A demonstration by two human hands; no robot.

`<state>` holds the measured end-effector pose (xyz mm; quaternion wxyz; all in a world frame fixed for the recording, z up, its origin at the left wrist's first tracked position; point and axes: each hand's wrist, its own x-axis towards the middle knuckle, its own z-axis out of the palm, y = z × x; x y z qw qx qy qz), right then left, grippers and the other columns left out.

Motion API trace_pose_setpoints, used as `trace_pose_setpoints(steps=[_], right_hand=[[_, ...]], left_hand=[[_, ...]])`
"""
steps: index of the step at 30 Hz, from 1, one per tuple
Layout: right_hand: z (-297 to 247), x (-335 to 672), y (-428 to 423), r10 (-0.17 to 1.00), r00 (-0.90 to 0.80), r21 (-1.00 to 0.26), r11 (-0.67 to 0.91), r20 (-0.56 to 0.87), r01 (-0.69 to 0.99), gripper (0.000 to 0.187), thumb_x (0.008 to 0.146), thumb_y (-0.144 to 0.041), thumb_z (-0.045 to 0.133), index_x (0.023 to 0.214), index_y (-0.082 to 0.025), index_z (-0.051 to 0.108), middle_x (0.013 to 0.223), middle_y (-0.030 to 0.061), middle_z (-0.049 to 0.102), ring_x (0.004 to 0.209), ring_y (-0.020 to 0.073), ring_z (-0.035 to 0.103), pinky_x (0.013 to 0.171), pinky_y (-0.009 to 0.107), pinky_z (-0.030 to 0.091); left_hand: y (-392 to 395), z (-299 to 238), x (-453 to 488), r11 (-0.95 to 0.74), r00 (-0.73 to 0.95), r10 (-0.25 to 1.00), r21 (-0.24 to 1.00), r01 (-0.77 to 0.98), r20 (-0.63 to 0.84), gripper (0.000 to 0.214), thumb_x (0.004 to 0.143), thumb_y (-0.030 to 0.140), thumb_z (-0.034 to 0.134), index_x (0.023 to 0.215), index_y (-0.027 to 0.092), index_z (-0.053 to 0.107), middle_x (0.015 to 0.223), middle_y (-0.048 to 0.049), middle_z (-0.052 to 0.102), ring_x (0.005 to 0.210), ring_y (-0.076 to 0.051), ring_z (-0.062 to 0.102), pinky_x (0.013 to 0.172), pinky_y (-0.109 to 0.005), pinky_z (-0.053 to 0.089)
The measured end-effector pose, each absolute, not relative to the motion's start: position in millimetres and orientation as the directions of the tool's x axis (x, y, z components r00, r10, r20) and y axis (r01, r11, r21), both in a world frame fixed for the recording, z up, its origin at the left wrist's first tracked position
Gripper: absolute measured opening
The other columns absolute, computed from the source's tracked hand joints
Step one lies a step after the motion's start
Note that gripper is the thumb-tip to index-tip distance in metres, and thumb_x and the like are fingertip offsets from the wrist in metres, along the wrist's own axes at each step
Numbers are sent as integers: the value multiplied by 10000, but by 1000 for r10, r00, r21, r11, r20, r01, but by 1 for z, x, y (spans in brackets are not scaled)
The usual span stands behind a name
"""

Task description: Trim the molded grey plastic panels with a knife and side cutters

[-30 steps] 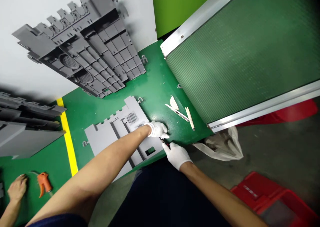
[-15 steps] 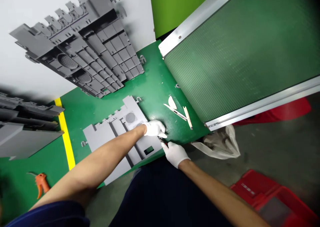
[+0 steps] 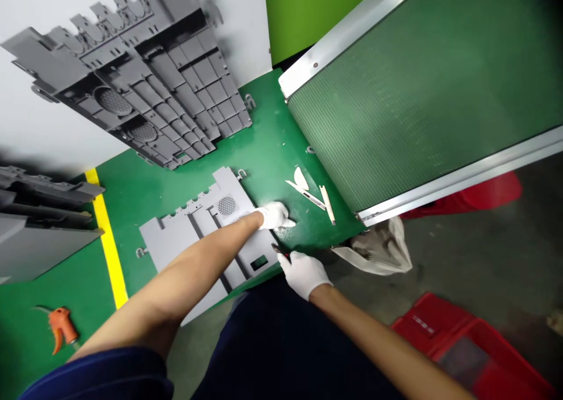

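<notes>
A grey plastic panel [image 3: 169, 243] with a round speaker-like grille lies on the green tabletop in front of me. My left hand [image 3: 276, 215], in a white glove, rests over the panel's right edge with its fingers stretched out and no object visible in it. Lower down, near the panel's lower right corner, my gloved right hand [image 3: 305, 274] is closed around small pliers [image 3: 279, 250] with dark jaws and a red grip. Most of the grip is hidden in the palm. The jaws point left, just above the panel's corner and apart from my left hand.
A second grey panel [image 3: 176, 89] leans against the white wall. Pale blades and a knife [image 3: 327, 204] lie right of my hands, beside a metal-framed green screen [image 3: 417, 95]. An orange air gun [image 3: 64, 325] lies at left. A white bag [image 3: 387, 253] and red case [image 3: 440, 324] are at right.
The pliers have drawn away from my left hand, leaving a gap between them. My left hand has shifted slightly up along the panel's edge. The whole view has shifted a little.
</notes>
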<state>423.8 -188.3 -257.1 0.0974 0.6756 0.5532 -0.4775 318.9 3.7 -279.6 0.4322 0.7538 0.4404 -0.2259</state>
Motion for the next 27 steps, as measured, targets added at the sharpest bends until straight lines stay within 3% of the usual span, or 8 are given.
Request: trace_pose_setpoints(steps=[5,9,12,15,19,23,25,27], right_hand=[[-270,458,-211,627,76,-433,-615,-775,659,620,990,-654,229,850,-215,643,943,135,746,929,278,695,777,346,456],[-290,481,-241,503,168,-407,-821,-848,401,627,964,-711,256,774,-220,597,734,69,701,666,195,665,640,290,439],[-303,487,-250,413,217,-371,-905,-884,209,567,976,-664,297,781,-213,578,644,31,644,532,159,604,547,273,404],[-308,491,-243,432,248,-397,-900,-867,178,538,982,-638,325,776,-209,577,663,28,643,546,149,596,551,267,396],[-298,496,-225,524,234,-475,-848,-819,235,623,965,-711,278,751,-216,589,703,44,669,627,164,621,612,274,407],[-279,494,-196,623,158,-553,-764,-766,332,621,966,-701,292,741,-221,615,730,61,692,719,198,650,668,292,409],[-271,486,-175,665,101,-579,-706,-740,408,615,970,-684,298,756,-221,641,765,82,715,775,226,671,689,306,415],[-265,472,-149,687,43,-587,-649,-725,483,621,973,-671,290,811,-215,679,832,112,742,846,256,694,723,318,433]], left_hand=[[4,-237,309,99,573,610,771,629,-547,564,846,683,569,786,146,729,749,-52,713,645,-139,571,633,-260,464],[-54,-246,365,82,691,377,765,639,-617,527,803,649,647,685,138,704,564,-34,632,535,-138,520,543,-275,417],[-97,-265,422,160,698,287,752,640,-656,414,893,502,588,907,121,751,735,-76,734,641,-169,645,632,-276,498],[-101,-273,450,62,666,403,745,664,-628,454,914,402,564,1220,89,684,977,-133,767,838,-217,710,819,-319,548],[-31,-261,399,-91,625,644,767,636,-441,402,932,466,523,1104,170,734,1143,-94,749,1044,-233,689,992,-327,516],[66,-250,287,1,14,999,299,954,-48,492,914,528,522,1217,176,686,1297,-150,667,1219,-344,599,1077,-507,450],[96,-253,237,102,-91,991,125,987,-94,556,884,577,544,1239,168,671,1357,-179,628,1245,-394,573,1060,-565,443],[109,-258,201,140,-92,953,150,979,-287,534,927,553,474,1224,156,672,1316,-171,660,1212,-350,604,1045,-491,472]])
